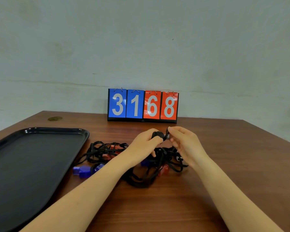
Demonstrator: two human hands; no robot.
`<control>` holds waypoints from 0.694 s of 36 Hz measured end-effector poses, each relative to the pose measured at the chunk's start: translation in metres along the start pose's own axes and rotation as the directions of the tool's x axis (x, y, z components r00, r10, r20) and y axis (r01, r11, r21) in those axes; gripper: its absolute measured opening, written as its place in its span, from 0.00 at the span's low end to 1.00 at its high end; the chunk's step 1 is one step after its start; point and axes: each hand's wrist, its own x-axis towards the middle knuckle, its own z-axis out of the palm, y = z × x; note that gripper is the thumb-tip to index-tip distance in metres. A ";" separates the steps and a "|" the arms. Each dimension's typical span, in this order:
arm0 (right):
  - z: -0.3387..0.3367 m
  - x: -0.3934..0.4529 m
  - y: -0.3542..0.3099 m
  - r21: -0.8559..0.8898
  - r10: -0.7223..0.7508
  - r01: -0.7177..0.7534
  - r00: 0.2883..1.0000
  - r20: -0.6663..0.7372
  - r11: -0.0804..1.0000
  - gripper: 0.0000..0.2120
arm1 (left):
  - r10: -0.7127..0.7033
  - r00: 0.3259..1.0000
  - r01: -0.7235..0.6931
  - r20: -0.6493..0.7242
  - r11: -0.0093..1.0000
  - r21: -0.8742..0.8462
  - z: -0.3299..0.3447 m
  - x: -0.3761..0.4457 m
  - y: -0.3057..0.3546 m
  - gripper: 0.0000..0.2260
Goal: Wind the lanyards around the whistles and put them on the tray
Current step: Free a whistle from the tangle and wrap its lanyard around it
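My left hand (143, 143) grips a whistle wrapped in black lanyard (157, 134), held above the table. My right hand (184, 143) pinches the loose end of that lanyard (167, 131) just to the right of the bundle. Below the hands lies a tangle of black lanyards (141, 178) with blue whistles (84, 171) and red whistles (163, 169) in it. More red whistles (115, 147) show in the left part of the tangle. The black tray (32, 158) lies at the left with nothing on it.
A flip scoreboard (143, 106) reading 3168 stands at the back of the brown table (224, 164) against the wall. A small round brass-coloured disc (54, 118) sits near the back left corner.
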 end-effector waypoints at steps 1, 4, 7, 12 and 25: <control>0.000 0.000 0.000 -0.004 0.003 -0.003 1.000 0.001 1.000 0.10 | -0.024 0.999 0.026 0.025 0.997 -0.078 0.000 0.000 0.001 0.05; -0.001 0.000 0.000 0.034 0.015 -0.016 1.000 0.009 0.999 0.09 | -0.106 0.990 0.134 0.092 0.910 -0.393 0.004 0.001 0.004 0.06; 0.001 -0.002 -0.001 0.059 -0.021 0.019 0.999 0.028 0.998 0.09 | -0.150 0.986 0.167 0.079 0.777 -0.607 0.007 0.002 0.009 0.09; 0.006 -0.006 -0.003 0.096 -0.063 0.058 0.997 0.053 0.994 0.09 | -0.166 0.986 0.134 0.010 0.758 -0.638 0.010 0.000 0.008 0.12; 0.013 -0.007 0.004 0.240 -0.055 0.034 0.995 0.079 0.970 0.07 | -0.207 0.961 0.156 -0.183 0.952 -0.262 0.014 0.003 0.003 0.18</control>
